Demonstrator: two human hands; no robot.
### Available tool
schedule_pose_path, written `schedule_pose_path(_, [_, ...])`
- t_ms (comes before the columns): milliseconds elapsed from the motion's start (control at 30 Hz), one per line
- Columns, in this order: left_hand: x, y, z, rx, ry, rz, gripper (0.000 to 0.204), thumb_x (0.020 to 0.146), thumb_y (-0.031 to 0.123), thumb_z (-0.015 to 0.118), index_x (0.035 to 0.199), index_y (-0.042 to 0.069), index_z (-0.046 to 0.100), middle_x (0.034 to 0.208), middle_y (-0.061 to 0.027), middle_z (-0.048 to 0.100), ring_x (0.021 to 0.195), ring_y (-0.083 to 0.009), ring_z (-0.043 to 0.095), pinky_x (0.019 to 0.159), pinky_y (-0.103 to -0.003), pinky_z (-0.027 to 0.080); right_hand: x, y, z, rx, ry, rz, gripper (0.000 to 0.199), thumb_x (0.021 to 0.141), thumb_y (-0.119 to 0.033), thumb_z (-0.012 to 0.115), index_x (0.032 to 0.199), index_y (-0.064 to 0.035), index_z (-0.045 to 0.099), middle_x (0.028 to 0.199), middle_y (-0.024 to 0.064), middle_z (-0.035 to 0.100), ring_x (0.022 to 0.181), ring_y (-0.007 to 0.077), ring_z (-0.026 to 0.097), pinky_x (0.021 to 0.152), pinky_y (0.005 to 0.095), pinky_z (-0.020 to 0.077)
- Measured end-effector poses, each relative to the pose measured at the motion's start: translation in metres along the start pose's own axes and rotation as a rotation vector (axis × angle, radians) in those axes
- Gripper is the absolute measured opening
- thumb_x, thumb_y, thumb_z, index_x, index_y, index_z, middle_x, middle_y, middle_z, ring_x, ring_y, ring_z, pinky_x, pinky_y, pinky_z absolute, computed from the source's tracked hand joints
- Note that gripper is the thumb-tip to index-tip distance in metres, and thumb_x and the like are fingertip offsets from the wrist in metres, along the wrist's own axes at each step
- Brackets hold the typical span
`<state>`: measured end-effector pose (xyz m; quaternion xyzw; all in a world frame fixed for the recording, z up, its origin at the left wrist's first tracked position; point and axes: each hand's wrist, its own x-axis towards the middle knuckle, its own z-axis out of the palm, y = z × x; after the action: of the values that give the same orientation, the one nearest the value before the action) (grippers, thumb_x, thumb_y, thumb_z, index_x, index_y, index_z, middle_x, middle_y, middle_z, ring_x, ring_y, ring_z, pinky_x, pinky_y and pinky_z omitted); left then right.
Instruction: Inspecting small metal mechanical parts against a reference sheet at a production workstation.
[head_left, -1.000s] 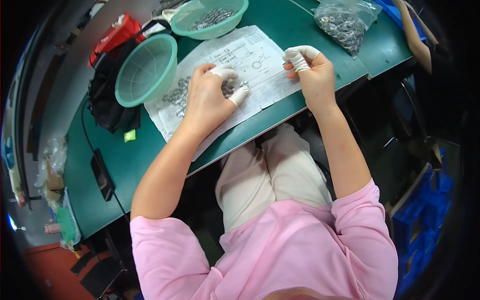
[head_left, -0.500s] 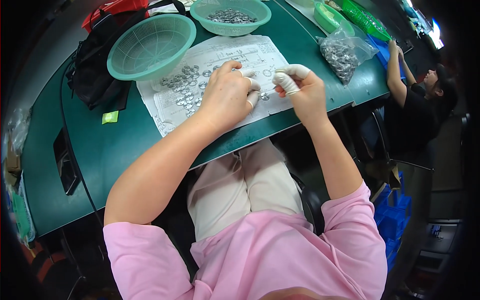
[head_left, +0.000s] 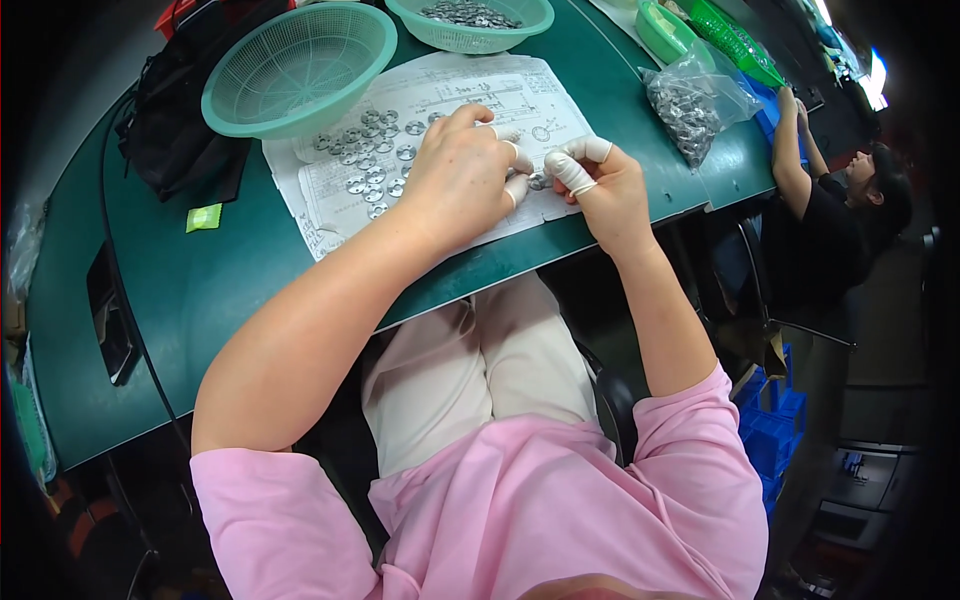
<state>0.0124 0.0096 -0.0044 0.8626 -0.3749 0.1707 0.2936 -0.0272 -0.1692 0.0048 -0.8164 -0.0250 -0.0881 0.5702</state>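
Small round metal discs with holes (head_left: 366,152) lie in a loose group on printed drawing sheets (head_left: 325,212). My left hand (head_left: 462,168), white covers on its fingertips, rests over the sheets right of the discs. Its bent fingers stand apart, and nothing shows in them. My right hand (head_left: 612,190) is above the sheets' right side, with covered thumb and forefinger pressed together. Whatever they pinch is too small or hidden to make out. One single disc (head_left: 538,182) lies between my hands, beside the right fingertips.
Behind the sheets stand an empty-looking green mesh basket (head_left: 300,70) and another basket (head_left: 475,40) of metal parts. A clear bag of metal parts (head_left: 690,115) lies to the right. A black bag (head_left: 180,130) and phone (head_left: 112,315) are left. A co-worker (head_left: 840,220) sits at right.
My right hand has come down slightly, nearer the single disc. My left hand has barely moved over the sheets. The whole view has shifted a little.
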Motion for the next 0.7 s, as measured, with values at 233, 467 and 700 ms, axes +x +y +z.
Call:
schedule_pose_path(233, [-0.0015, -0.0007, 0.0013, -0.011, 0.008, -0.005, 0.018, 0.073, 0.019, 0.064, 0.086, 0.014, 0.075, 0.09, -0.0107, 0.067, 0.109, -0.0324, 0.052, 0.094, -0.044, 0.039, -0.0003, 0.0034, 0.0049, -0.178, 0.023, -0.157, 0.012, 0.085, -0.013, 0.067, 0.081, -0.0022, 0.063, 0.067, 0.0, 0.059, 0.062, 0.0056, 0.052, 0.054, 0.0207, 0.0413])
schedule_pose_path(467, [-0.0011, -0.0025, 0.0025, -0.021, -0.001, -0.009, 0.019, 0.073, 0.019, 0.065, 0.088, 0.014, 0.075, 0.091, -0.0109, 0.067, 0.109, -0.0328, 0.052, 0.095, -0.044, 0.039, -0.0015, 0.0034, 0.0073, -0.431, 0.033, -0.46, 0.014, 0.085, -0.013, 0.067, 0.081, 0.0001, 0.062, 0.067, 0.0027, 0.059, 0.061, 0.0083, 0.052, 0.055, 0.0234, 0.0428])
schedule_pose_path(700, [-0.0002, -0.0024, 0.0008, -0.069, 0.005, -0.016, 0.021, 0.073, 0.02, 0.065, 0.091, 0.015, 0.074, 0.091, -0.0111, 0.067, 0.109, -0.0323, 0.052, 0.095, -0.044, 0.039, 0.0006, 0.0055, 0.0073, -0.396, 0.034, -0.333, 0.015, 0.083, -0.013, 0.069, 0.081, 0.0, 0.062, 0.067, 0.0028, 0.058, 0.062, 0.0084, 0.051, 0.055, 0.0236, 0.043])
